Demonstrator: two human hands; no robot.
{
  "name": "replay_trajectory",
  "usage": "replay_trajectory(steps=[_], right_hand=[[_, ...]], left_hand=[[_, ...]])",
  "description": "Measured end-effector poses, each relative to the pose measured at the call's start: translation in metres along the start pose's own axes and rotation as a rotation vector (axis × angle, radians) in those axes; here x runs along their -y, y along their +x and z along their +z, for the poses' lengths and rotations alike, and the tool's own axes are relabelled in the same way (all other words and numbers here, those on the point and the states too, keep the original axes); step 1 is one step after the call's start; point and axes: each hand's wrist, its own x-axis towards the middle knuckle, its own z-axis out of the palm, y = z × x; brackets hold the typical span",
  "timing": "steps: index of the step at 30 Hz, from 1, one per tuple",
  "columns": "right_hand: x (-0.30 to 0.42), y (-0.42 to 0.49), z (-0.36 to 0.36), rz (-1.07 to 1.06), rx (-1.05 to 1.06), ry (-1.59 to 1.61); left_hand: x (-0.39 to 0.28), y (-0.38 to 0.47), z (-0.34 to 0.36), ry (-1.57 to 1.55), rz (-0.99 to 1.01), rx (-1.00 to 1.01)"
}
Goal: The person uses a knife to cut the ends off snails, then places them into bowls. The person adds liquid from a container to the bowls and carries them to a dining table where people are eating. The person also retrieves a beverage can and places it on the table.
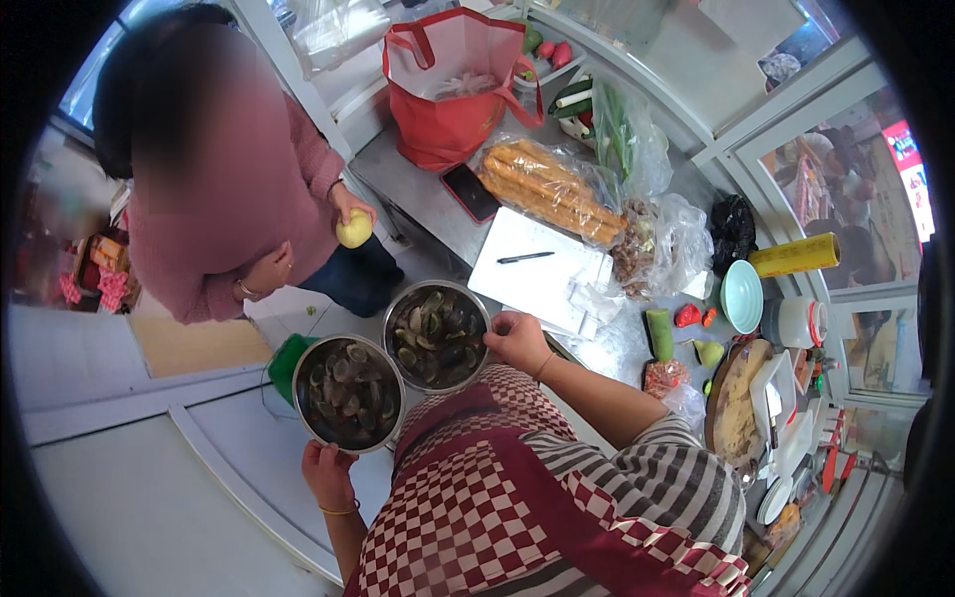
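Two round metal bowls hang side by side in front of my checked apron point(462, 492). My left hand point(328, 472) grips the near rim of the left bowl point(306, 377). The right bowl point(468, 304) is held at its right rim by my right hand point(518, 340), thumb over the edge. Both bowls contain dark, wet oval pieces with greenish edges, perhaps shellfish; I cannot tell exactly. The bowls' rims meet or nearly meet. Close to the right hand, a white sheet of paper point(507, 276) lies on the metal counter point(418, 205) with a black pen point(526, 257) on it.
Opposite me a person in a pink sweater point(246, 186) holds a yellow-green round fruit point(354, 228). Behind the left bowl is a green bin point(285, 366). The counter bears a red bag point(448, 104), bagged fried dough sticks point(552, 186), a phone point(470, 192) and a round chopping board point(735, 403).
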Motion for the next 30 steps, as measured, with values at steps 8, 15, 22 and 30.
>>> replay_trajectory(steps=[8,15,22,30], right_hand=[[0.054,0.017,0.061,0.158,0.088,0.022],[0.1,0.137,0.078,0.091,0.286,0.194],[0.224,0.321,0.063,0.009,0.453,0.013],[0.37,0.611,0.056,0.046,0.541,0.081]], left_hand=[[-0.069,0.048,-0.032,0.043,-0.058,0.029],[-0.096,0.111,0.002,-0.116,-0.079,-0.173],[-0.167,0.192,0.107,-0.277,-0.075,-0.337],[-0.324,0.395,0.265,-0.24,-0.088,-0.435]])
